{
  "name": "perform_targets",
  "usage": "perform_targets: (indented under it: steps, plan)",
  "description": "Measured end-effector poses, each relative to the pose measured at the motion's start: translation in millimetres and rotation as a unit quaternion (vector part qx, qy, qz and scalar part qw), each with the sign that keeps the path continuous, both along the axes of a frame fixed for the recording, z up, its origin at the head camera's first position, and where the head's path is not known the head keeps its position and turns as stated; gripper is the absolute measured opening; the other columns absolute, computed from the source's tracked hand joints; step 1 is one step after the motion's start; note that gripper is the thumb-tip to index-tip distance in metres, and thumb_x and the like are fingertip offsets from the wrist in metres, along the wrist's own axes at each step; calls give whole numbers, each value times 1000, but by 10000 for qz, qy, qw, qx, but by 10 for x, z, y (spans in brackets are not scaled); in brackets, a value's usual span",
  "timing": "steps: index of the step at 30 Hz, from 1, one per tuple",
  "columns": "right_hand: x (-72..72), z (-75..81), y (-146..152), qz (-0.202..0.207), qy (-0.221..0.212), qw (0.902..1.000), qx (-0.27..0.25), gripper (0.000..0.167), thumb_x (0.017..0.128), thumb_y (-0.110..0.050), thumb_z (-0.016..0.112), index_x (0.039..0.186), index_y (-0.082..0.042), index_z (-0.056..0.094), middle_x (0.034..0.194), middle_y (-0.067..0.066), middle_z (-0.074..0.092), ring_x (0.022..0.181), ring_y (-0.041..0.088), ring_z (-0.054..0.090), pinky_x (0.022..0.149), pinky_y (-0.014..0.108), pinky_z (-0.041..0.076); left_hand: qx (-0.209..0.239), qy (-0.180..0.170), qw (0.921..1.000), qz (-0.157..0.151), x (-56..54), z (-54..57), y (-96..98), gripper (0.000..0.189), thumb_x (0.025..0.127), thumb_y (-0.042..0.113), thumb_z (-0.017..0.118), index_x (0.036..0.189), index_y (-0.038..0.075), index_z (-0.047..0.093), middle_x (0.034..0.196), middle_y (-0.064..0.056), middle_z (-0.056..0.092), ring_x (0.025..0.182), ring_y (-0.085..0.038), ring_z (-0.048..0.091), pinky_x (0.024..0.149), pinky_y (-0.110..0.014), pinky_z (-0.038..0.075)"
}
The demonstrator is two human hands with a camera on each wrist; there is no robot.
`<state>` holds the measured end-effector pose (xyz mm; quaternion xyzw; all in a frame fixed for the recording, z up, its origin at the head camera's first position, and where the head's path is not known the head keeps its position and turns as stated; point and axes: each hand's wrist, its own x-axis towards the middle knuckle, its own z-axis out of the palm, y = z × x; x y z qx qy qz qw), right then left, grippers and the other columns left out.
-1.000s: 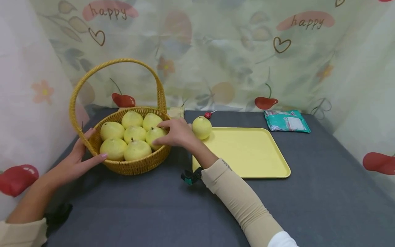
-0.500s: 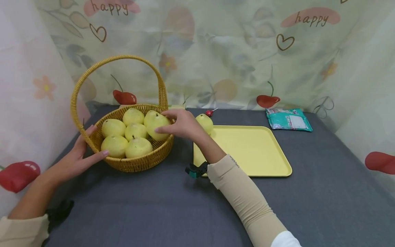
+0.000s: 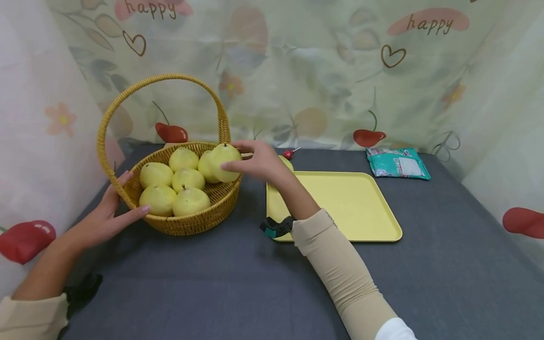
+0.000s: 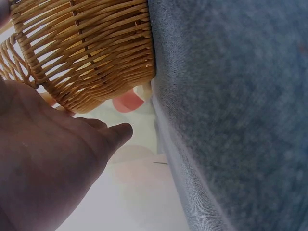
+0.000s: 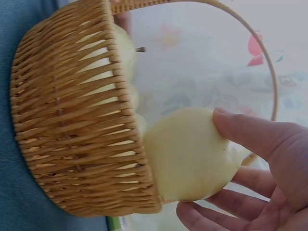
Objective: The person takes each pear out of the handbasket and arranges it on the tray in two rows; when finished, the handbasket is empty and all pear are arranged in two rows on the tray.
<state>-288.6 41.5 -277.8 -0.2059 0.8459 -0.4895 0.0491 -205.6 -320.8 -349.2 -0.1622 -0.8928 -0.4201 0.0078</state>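
A wicker basket [image 3: 187, 228] with a tall arched handle holds several yellow-green pears [image 3: 157, 199]. My right hand [image 3: 265, 165] pinches one pear [image 3: 229, 165] between thumb and fingers at the basket's right rim; the right wrist view shows this pear [image 5: 185, 154] just above the woven edge. On the basket's left side, my left hand [image 3: 99, 222] touches the rim with its thumb, while its other fingers lie near the handle's base. Seen from the left wrist, the hand [image 4: 53, 154] is against the woven wall [image 4: 91, 53], with a finger extended.
Right of the basket lies a yellow tray [image 3: 348, 203]; another pear [image 3: 286, 163] at its far left corner is mostly hidden by my right hand. Behind are a red lollipop [image 3: 288, 154] and a teal packet [image 3: 399, 164]. A dark grey cloth [image 3: 204, 288] covers the table.
My right hand has lifted a pear from the basket's right side up and rightward to the rim. The left hand stays at the basket. The head view has shifted slightly.
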Motion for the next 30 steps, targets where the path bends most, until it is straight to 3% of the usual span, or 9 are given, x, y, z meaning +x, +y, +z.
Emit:
perform_targets:
  steps: [18, 30]
  plan:
    - [-26, 270, 440, -301, 116, 9986, -424, 54, 86, -32, 80, 132, -9, 63, 123, 8, 61, 112, 23, 59, 88, 41, 53, 178, 121, 9997, -67, 33, 3, -11, 96, 97, 17, 64, 161, 13, -7, 163, -24, -11, 144, -53, -3, 103, -80, 3]
    - [-55, 341, 801, -681, 82, 9976, -100, 59, 86, -35, 79, 136, -11, 58, 128, 9, 57, 115, 25, 55, 91, 44, 50, 4, 36, 10000, -11, 24, 18, 10, 97, 98, 21, 64, 160, 11, -9, 163, -24, -13, 145, -52, -3, 104, -79, 5]
